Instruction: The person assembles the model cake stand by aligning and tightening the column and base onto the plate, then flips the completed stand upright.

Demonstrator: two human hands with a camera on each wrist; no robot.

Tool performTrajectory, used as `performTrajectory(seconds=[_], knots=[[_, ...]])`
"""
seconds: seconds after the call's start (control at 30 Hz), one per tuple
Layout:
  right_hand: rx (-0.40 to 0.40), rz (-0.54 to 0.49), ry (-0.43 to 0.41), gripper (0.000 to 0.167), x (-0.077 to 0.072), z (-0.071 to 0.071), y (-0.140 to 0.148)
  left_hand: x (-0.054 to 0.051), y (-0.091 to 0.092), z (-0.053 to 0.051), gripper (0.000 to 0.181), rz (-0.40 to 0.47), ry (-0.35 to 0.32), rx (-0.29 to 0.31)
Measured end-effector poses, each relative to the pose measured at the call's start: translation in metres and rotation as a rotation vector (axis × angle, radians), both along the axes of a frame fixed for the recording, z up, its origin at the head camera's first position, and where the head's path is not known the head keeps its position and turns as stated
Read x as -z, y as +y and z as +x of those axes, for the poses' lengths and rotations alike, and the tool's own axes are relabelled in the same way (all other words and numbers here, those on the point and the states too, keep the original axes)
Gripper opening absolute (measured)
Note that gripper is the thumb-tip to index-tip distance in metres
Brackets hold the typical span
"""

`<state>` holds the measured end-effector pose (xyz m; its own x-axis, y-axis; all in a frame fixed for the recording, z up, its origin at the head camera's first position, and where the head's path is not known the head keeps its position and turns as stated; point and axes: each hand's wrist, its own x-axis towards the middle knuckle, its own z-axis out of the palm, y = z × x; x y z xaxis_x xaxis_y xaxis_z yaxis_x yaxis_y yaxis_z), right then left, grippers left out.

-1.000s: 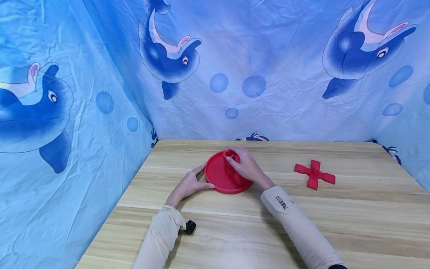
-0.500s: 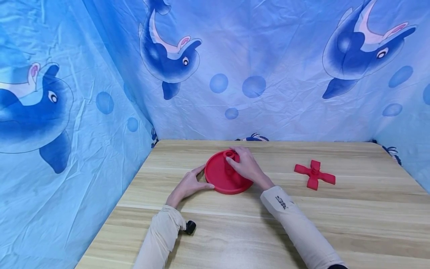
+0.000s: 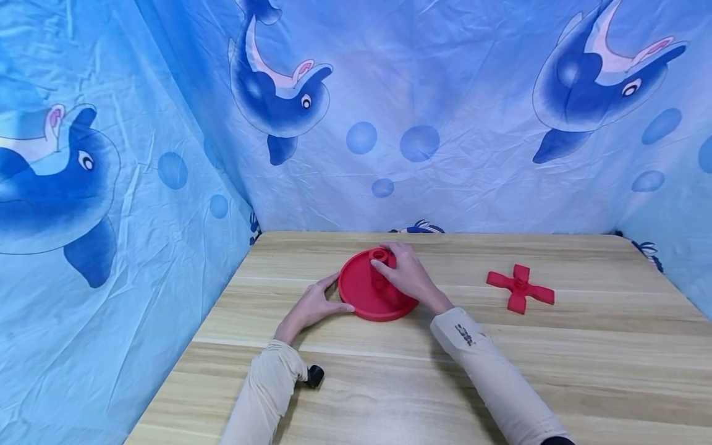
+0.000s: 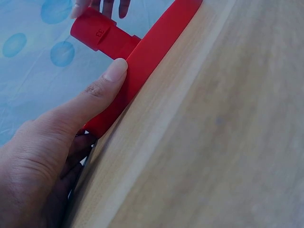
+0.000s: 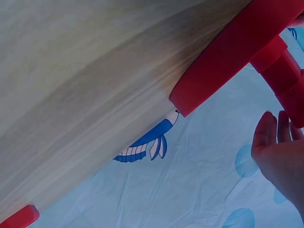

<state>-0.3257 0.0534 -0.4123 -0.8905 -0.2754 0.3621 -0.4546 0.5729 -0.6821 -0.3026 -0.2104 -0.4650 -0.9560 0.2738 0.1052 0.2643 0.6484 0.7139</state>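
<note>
A round red tray with a raised rim lies flat on the table, and a red hollow post stands upright on it. My left hand grips the tray's left edge; in the left wrist view its thumb lies against the red rim. The top of the post is held between the thumb and fingers of my right hand. In the right wrist view the fingers of that hand are around the post's top end, partly cut off by the frame edge.
A red four-armed cross piece lies on the wooden table to the right. A small black object is by the left sleeve. Blue dolphin-print cloth hangs behind and on the sides.
</note>
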Motion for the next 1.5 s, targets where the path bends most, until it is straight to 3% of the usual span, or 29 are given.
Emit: performTrajectory(seconds=[0.4,0.7,1.23,1.5], knots=[[0.016,-0.003,-0.017,0.054,-0.0009,-0.0020,0.0003,-0.0004,-0.0009,-0.0001,0.104,0.000,-0.007,-0.004],[-0.024,0.010,-0.004,0.050,-0.0018,-0.0002,0.0022,-0.0002,0.0002,-0.0005,0.105,0.011,-0.016,-0.002],[0.007,0.000,-0.018,0.048,-0.0018,-0.0010,-0.0012,0.0004,-0.0009,-0.0014,0.104,0.014,-0.018,-0.012],[0.006,-0.023,-0.045,0.054,0.0007,-0.0010,-0.0004,0.0001,-0.0005,-0.0016,0.105,0.007,-0.008,-0.009]])
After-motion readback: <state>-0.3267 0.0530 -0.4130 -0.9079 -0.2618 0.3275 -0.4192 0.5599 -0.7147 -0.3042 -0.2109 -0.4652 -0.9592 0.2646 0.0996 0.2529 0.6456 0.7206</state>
